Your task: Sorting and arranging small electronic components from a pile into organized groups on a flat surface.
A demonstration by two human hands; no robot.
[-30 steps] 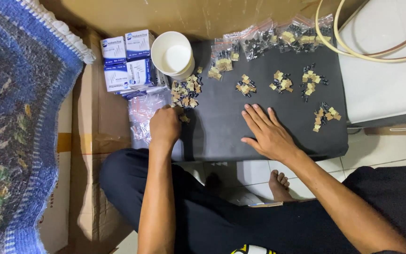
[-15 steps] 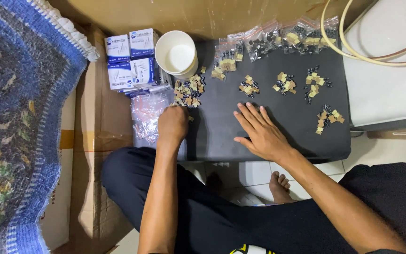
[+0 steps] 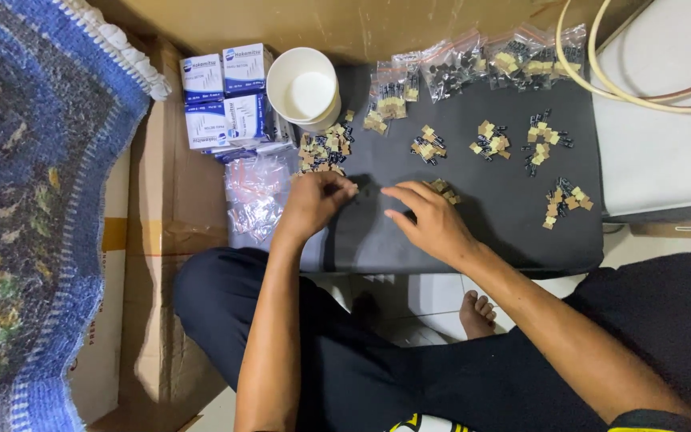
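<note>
Both hands have come off the dark mat (image 3: 473, 240) and closed in on small parts at its near left.

A second ago the left hand (image 3: 313, 204) lay knuckled at the mat's left edge and the right hand (image 3: 433, 220) was pressed flat, fingers spread. Now the left hand has lifted toward the loose heap of tan-and-black parts (image 3: 325, 152) at the mat's upper left, its fingertips pinched together, probably on a few pieces, though they are too small to be sure. The right hand has slid left, fingers loosely curled and holding nothing visible, beside a little cluster (image 3: 441, 188) at mid-mat. It looks like picking or sorting is under way. A white cup (image 3: 304, 86) stands at the mat's top-left corner, with filled clear bags (image 3: 481, 60) along the far edge.
</note>
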